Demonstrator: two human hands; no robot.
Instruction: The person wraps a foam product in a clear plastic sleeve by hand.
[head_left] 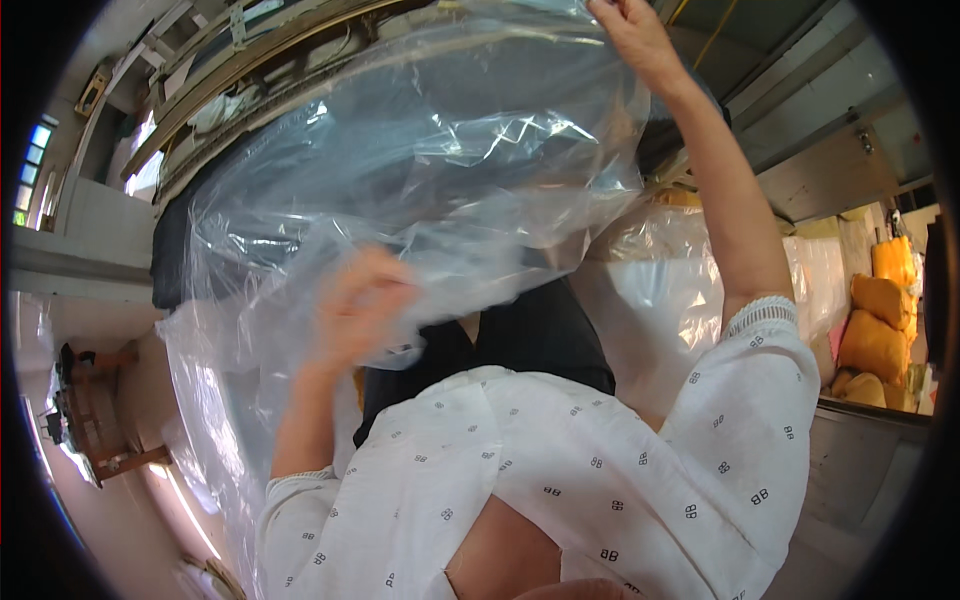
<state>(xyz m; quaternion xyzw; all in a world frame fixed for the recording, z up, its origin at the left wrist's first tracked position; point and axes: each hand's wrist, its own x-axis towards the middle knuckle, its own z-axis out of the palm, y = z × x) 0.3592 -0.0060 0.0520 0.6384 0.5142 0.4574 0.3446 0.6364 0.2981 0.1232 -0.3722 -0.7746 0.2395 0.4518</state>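
Observation:
A large clear plastic sheet (480, 140) spreads in front of me, creased and shiny, and hangs down on the left past my lap. Beneath it shows a dark cloth surface (172, 255). At the top edge of the view, my right hand (640, 40) is raised with its fingers closed on the far right part of the sheet. My left hand (365, 300) is lower, over the near part of the plastic in front of my waist. Motion blurs its fingers, so whether it grips the plastic cannot be made out.
A long frame with a rail (290, 45) runs behind the plastic. More clear plastic (670, 290) lies to the right of my legs. Yellow-orange bundles (875, 335) are stacked at the far right. A brown wooden stand (95, 415) is at the left.

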